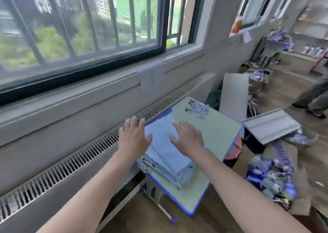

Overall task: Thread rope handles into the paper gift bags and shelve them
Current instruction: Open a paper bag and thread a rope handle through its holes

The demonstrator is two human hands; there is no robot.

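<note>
Both hands, left hand (134, 137) and right hand (188, 137), hover spread and empty over the bag stack (166, 154) at the surface's (218, 131) window-side edge; light, creasable paper, so grip by the edges.

- Both our bare forearms reach forward from the lower edge of the view, sleeveless and nearly parallel, wrists straight.
- Our left hand (134, 137) is held palm down, its fingers (132, 121) straight and slightly spread, thumb angled out to the right.
- Our right hand (189, 137) is also palm down, fingers (177, 126) extended and fanned, thumb pointing left toward the other hand.
- Neither hand grips anything.
</note>
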